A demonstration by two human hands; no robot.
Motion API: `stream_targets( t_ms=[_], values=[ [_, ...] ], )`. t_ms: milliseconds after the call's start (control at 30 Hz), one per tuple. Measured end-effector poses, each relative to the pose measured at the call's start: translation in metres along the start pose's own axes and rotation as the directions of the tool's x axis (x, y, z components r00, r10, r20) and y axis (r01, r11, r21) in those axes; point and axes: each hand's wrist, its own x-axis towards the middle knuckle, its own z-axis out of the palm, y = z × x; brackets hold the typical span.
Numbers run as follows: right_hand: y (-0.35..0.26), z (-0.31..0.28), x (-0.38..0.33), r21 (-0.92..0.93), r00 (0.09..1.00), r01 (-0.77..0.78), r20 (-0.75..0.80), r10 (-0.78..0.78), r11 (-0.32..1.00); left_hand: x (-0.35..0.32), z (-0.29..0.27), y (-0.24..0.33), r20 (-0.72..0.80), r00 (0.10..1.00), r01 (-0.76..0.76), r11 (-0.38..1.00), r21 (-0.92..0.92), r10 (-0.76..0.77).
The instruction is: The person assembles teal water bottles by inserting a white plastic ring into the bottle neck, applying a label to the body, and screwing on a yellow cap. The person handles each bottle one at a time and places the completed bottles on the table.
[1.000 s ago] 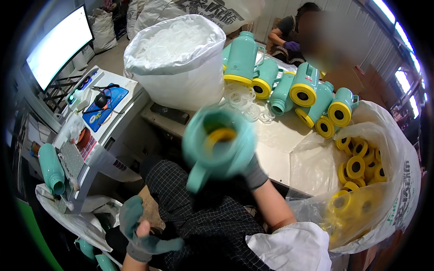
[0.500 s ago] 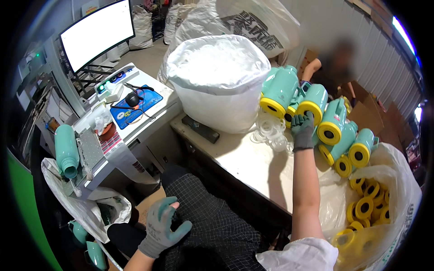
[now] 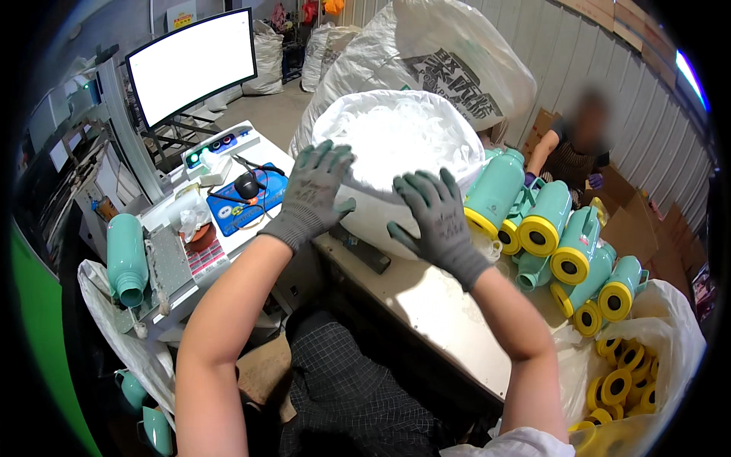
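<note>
Nearest the camera, 2 bare forearms rose from the lower edge over a lap in checked fabric [image 3: 358,404]. Both hands wore grey-green gloves. The left hand [image 3: 314,194] was raised with its fingers spread and gripped nothing. The right hand [image 3: 438,217] was likewise raised with fingers spread and empty; whether either touched the sack behind them could not be told.

Below the hands, the worktable [image 3: 434,305] showed a bare pale strip running to its front edge, with a dark flat bar [image 3: 364,247] lying near the base of the sack. Just behind the hands stood the large white sack [image 3: 400,145], its open top full of white material, resting on the worktable. To its right, the teal flasks with yellow ends [image 3: 548,228] lay crowded together on their sides, leaving little free surface there. At the lower right, a clear bag of yellow rings [image 3: 624,373] stood against the table edge.

To the left, a side bench [image 3: 171,263] carried 1 teal flask body [image 3: 126,259], a blue mat [image 3: 247,199] and a control box [image 3: 217,148]. Farther back, a bright monitor [image 3: 190,65] stood on the bench. Beyond the flasks, another person [image 3: 575,148] sat beside cardboard boxes [image 3: 632,221].
</note>
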Motion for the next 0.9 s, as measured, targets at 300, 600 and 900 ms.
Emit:
stream_targets(
  t_ms=[300,600,900],
  values=[
    [-0.011,0.073,-0.104,0.855,0.542,-0.428,-0.017,0.840,0.293,-0.028,0.014,-0.008,-0.047,0.990,-0.131,0.991,-0.015,0.130],
    [0.026,0.204,-0.111,0.936,0.182,-0.300,0.248,0.952,-0.187,-0.038,0.008,0.021,0.062,0.972,-0.223,0.972,-0.076,0.228],
    [0.053,0.167,-0.156,0.905,0.367,-0.414,0.264,0.892,-0.097,-0.062,0.012,0.057,0.115,0.982,-0.142,0.986,-0.091,0.152]
  ],
)
